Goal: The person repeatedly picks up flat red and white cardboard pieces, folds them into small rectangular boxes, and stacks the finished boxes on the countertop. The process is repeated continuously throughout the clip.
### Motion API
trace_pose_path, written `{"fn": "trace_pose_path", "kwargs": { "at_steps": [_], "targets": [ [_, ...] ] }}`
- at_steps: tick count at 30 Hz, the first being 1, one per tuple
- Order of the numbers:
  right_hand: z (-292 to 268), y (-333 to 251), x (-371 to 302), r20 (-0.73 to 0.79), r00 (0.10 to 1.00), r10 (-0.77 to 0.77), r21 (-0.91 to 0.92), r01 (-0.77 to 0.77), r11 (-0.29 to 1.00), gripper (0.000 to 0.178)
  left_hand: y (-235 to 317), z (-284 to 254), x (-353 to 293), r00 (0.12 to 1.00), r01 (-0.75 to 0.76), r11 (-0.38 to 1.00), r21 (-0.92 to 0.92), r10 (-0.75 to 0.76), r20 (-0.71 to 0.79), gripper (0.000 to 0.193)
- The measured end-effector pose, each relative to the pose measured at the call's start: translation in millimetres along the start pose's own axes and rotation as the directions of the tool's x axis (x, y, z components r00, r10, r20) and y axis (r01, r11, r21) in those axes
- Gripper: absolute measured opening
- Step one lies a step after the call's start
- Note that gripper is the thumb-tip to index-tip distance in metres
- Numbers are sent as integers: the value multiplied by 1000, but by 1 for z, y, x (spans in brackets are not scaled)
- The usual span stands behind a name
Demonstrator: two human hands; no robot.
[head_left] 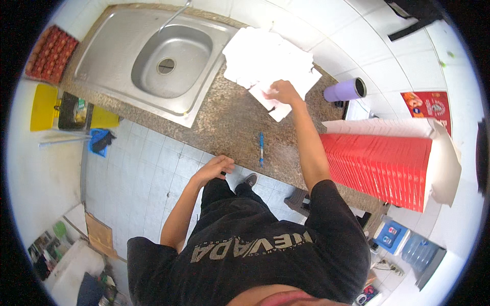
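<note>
Overhead, speckled granite counter [232, 122], steel sink [153, 56].

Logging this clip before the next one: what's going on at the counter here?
A person stands at a speckled stone counter beside a steel sink. Their right hand reaches out and rests on a pile of white paper sheets; whether the fingers grip a sheet is unclear. The left hand sits at the counter's near edge, holding nothing that can be seen. A blue pen lies between the hands, and a stack of red flat cartons stands on the right.
</note>
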State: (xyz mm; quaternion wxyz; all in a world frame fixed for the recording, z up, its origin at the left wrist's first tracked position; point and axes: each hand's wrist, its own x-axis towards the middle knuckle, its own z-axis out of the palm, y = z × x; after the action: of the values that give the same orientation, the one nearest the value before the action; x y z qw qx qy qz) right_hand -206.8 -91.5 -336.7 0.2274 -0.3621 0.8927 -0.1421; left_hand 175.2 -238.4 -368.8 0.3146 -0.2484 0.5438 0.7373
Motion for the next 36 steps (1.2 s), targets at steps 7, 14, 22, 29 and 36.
{"fn": "trace_pose_path", "kwargs": {
  "at_steps": [7,14,22,29,36],
  "targets": [
    [-2,51,18,80,997,-5,240,-15,971,32,36,14,46,974,-224,969,106,217,71,38],
    [-23,37,-6,-308,950,51,162,0,987,20,162,52,146,318,-409,14,912,939,129,43],
    [-109,-70,-107,-518,851,-82,-227,-44,973,14,172,67,73,110,-488,-166,857,962,250,43],
    [-21,-177,-281,122,911,-395,-99,407,908,20,99,119,-124,516,-373,75,925,845,139,47],
    [15,-113,-368,-62,863,-502,813,335,476,74,31,142,-200,806,-161,559,813,551,-219,20]
  ]
}}
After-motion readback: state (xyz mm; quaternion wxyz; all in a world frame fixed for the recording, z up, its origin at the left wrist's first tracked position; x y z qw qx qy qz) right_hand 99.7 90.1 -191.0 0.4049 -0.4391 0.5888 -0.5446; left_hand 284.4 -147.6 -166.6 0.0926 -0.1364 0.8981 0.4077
